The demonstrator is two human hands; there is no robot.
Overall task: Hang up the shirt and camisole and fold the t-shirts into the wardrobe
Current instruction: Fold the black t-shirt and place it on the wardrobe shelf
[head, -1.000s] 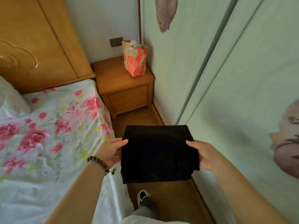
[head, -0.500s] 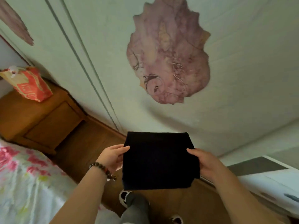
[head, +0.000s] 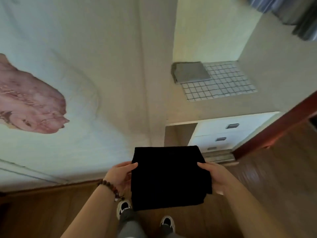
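I carry a folded black t-shirt (head: 169, 177) flat in front of me. My left hand (head: 121, 177) grips its left edge, thumb on top. My right hand (head: 212, 177) grips its right edge the same way. Ahead and to the right the wardrobe stands open. On its shelf, lined with a checked sheet (head: 224, 83), lies a folded grey t-shirt (head: 190, 72) at the left end. Dark clothes (head: 295, 16) hang at the top right.
A shut sliding wardrobe door (head: 77, 83) with a pink flower print fills the left. White drawers (head: 228, 134) sit below the shelf. A red-brown door frame (head: 274, 129) runs at the right. The floor is wood, and my shoes (head: 123, 207) show below.
My view has swung right along the wardrobe, from the bed and nightstand to the open compartment. The black t-shirt stays held between both hands.
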